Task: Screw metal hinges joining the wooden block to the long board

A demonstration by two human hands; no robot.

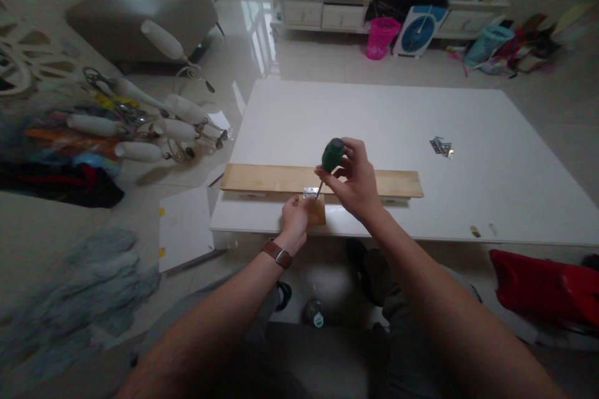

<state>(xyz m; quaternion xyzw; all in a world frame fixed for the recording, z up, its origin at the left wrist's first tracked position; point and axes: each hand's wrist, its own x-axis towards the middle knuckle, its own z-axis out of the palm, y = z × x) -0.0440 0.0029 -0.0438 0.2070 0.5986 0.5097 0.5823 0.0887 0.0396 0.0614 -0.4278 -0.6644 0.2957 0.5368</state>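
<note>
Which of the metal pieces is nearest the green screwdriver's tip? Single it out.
The silver piece at the near edge of the long wooden board, beside the left hand. The other metal pieces lie clustered farther right on the white tabletop.

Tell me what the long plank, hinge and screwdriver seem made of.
Long plank: probably wood, matt-looking, tan with faint streaks. Hinge: likely metal, silvery and shiny. Screwdriver: handle perhaps plastic, smooth green; shaft probably metal, thin and greyish.

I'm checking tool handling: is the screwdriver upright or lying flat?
Upright, but leaning: the right hand holds the screwdriver handle-up, its shaft slanting down toward the hinge.
</note>
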